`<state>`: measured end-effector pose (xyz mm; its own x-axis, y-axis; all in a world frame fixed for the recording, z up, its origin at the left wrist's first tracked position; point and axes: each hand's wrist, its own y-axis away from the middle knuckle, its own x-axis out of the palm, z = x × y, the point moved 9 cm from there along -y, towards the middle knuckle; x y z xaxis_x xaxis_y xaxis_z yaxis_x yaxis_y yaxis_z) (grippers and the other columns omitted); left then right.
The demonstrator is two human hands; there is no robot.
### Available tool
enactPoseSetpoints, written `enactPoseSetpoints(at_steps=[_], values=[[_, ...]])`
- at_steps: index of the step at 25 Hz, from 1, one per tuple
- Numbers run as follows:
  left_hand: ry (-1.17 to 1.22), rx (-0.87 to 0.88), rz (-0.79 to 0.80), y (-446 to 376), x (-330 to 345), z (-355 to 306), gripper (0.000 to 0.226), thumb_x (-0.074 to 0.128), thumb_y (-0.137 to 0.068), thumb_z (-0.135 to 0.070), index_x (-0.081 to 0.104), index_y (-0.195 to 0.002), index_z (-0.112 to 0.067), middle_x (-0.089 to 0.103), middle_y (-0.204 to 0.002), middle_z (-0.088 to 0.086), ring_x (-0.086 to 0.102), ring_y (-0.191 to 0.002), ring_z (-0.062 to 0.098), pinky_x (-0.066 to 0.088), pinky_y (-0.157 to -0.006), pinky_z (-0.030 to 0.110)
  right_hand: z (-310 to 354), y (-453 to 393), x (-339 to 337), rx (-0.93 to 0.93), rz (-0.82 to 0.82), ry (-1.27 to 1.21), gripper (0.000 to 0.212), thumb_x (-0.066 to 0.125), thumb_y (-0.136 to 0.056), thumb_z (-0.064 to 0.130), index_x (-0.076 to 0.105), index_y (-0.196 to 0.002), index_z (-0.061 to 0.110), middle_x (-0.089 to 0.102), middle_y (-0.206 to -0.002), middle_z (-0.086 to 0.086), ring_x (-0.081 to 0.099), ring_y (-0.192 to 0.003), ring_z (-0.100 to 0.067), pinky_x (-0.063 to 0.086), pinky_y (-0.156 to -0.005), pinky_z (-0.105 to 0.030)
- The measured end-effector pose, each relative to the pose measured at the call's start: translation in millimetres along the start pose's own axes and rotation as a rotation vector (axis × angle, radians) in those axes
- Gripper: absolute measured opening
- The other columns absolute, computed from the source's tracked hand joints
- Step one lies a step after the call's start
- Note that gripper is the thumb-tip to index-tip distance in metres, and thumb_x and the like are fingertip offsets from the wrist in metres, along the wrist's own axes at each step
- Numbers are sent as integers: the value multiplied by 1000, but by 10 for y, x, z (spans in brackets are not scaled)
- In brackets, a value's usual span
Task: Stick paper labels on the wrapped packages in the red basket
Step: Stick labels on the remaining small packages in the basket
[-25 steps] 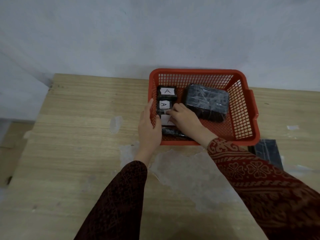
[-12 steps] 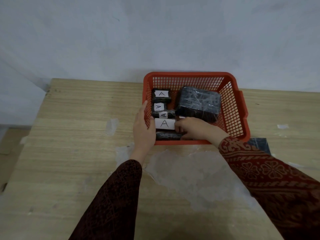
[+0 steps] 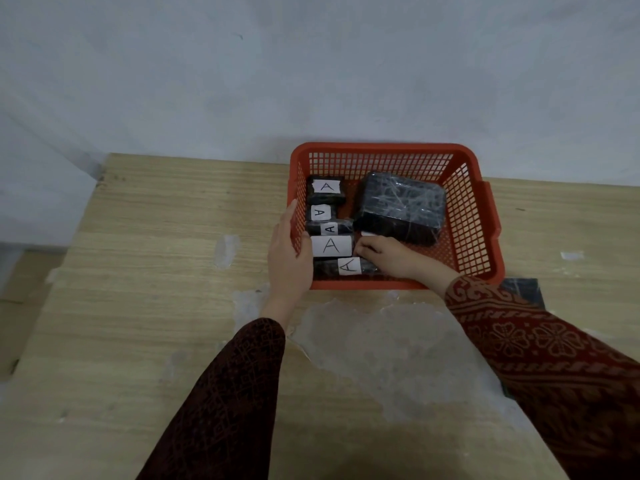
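Since a moment ago, your right hand (image 3: 388,252) is sliding off the label, exposing 5 labelled packages (image 3: 331,245) along the left of the red basket (image 3: 481,216). It is resting curled beside them, pinching nothing I can see. Your left hand (image 3: 287,252) is lying flat, gripping the basket's left wall on the worktop (image 3: 156,237).

Brightness: dim and even, with a cool grey cast across the wall (image 3: 311,71).
Shadows: soft, the darkest patch along the bottom edge of the table (image 3: 104,341), bottom centre of the frame; a faint one under the basket (image 3: 485,216).
Glare: pale streaks on the film of the large package (image 3: 401,206).
Sharpness: centre fairly clear, label letters readable; sleeves at the bottom soft.
Distortion: wide-angle bending, table edges bow at left and right.
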<state>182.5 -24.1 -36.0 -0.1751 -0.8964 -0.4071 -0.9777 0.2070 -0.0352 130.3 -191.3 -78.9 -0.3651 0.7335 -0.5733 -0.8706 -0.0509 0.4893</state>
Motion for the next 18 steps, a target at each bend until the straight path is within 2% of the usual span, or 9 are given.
enactPoseSetpoints(at_steps=[3, 6, 9, 12, 13, 15, 18], values=[[14, 4, -3, -4, -4, 11, 54, 47, -95, -12, 33, -145, -26, 45, -142, 0, 43, -125, 10, 42, -107, 42, -26, -19, 13, 11, 28, 3, 22, 62, -87, 33, 58, -96, 14, 58, -78, 3, 51, -67, -10, 41, -59, -23], [12, 4, -7, -11, -7, 25, 54, 47, -95, -12, 33, -145, -27, 44, -143, 0, 43, -126, 11, 42, -107, 44, -81, -1, 3, 12, 46, 48, 20, 70, -80, 34, 59, -89, 20, 61, -79, 5, 58, -73, -13, 50, -64, -27], [-3, 20, -5, -11, -1, 17, 54, 47, -95, -13, 32, -145, -28, 43, -144, 0, 42, -128, 12, 42, -107, 45, -75, 24, -8, -17, -6, 134, 12, 72, -80, 30, 65, -85, 21, 66, -84, 3, 63, -80, -15, 56, -75, -33], [-46, 20, 8, -7, 2, -8, 53, 47, -95, -16, 32, -145, -25, 43, -143, 4, 42, -126, 13, 42, -106, 45, -24, 126, -85, -36, -51, 91, 14, 64, -87, 22, 70, -96, 16, 70, -101, -2, 62, -88, -10, 51, -83, -26], [-133, 45, -8, -8, -14, -40, 52, 48, -94, -16, 34, -144, -22, 43, -141, 7, 42, -124, 16, 41, -106, 45, -8, 193, -133, -51, -72, 60, 16, 62, -88, 22, 70, -101, 15, 68, -104, -1, 61, -90, -10, 49, -84, -25], [-465, 180, -58, 9, -13, -179, 47, 50, -91, -17, 42, -138, -16, 42, -142, 15, 40, -128, 27, 36, -107, 51, 4, 359, -286, -103, -172, 11, 17, 60, -89, 21, 68, -105, 17, 66, -104, 0, 60, -92, -11, 50, -83, -26], [-732, 355, -48, 7, 141, -389, 45, 51, -89, -17, 49, -133, -15, 37, -148, 20, 30, -139, 36, 21, -114, 54, -134, 691, -652, -150, -501, 5, 18, 61, -88, 14, 67, -104, 18, 62, -106, -2, 57, -100, -13, 45, -89, -27]])
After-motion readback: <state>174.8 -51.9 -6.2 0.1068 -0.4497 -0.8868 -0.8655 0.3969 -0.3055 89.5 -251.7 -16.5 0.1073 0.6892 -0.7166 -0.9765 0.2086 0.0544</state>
